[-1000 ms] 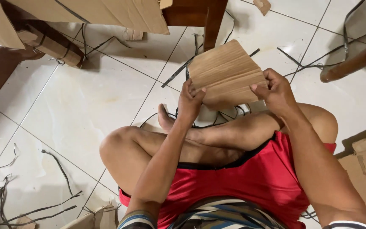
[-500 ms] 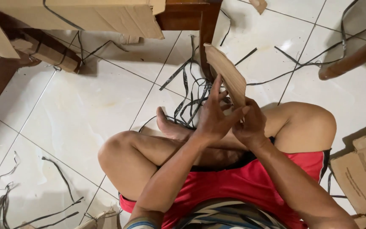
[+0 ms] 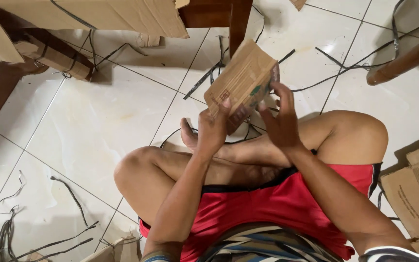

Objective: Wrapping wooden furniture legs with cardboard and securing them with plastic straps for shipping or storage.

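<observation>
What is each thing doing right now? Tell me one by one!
cardboard piece: flat, tilted, held up by both hands
left hand: gripping its lower edge
right hand: fingers spread on its right side
black straps: loose on the floor
legs: crossed

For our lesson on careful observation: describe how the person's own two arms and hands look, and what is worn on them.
Both arms are bare from hand to upper arm. The left hand and right hand wear no gloves, and no rings, watch or bracelet show. Short striped sleeves edge the bottom of the picture: the left striped sleeve in dark and pale bands, the right striped sleeve with a white and dark rim.
</observation>
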